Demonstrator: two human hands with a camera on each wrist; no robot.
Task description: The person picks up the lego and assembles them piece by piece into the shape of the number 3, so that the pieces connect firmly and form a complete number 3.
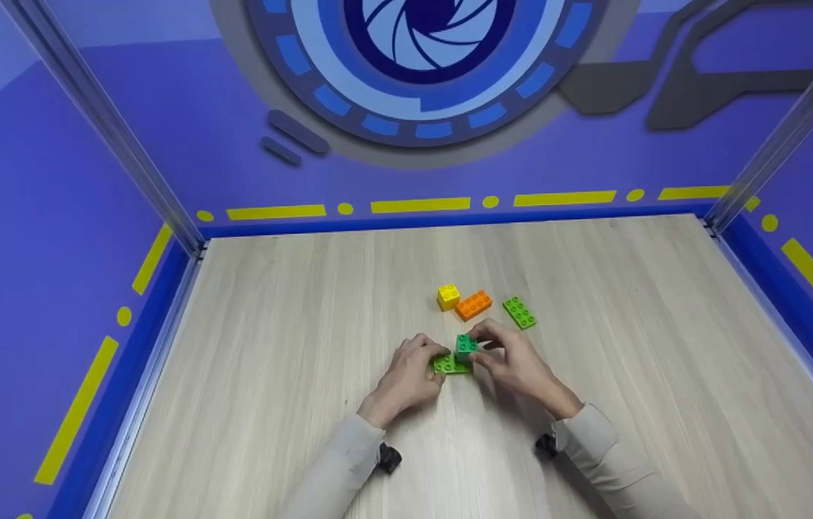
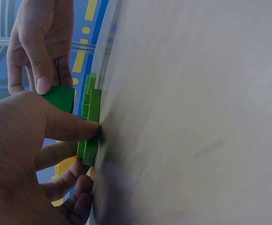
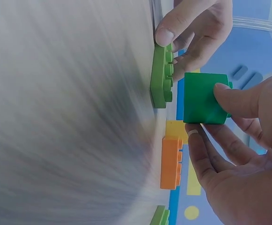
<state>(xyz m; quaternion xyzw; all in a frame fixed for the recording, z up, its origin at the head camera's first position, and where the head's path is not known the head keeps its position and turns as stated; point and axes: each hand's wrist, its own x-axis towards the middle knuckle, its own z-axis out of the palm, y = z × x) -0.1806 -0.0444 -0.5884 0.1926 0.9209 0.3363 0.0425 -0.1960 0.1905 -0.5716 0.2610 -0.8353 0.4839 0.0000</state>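
My right hand [image 1: 520, 362] pinches a dark green square brick [image 3: 205, 98] between thumb and fingers, studs facing up. In the right wrist view a gap shows between this brick and the light green flat brick [image 3: 160, 77] below it. That flat brick lies on the table, its left end gripped by the thumb and fingers of my left hand [image 1: 410, 371]. From the head view, the dark green brick overlaps the flat brick's right part. The left wrist view shows the left thumb pressed along the near side of the flat brick [image 2: 93, 110].
Beyond the hands lie a yellow square brick [image 1: 448, 296] and an orange brick [image 1: 474, 305], side by side. Another light green flat brick [image 1: 519, 313] lies to their right. Blue printed walls [image 1: 406, 180] bound the wooden table [image 1: 291, 303] at the back and sides.
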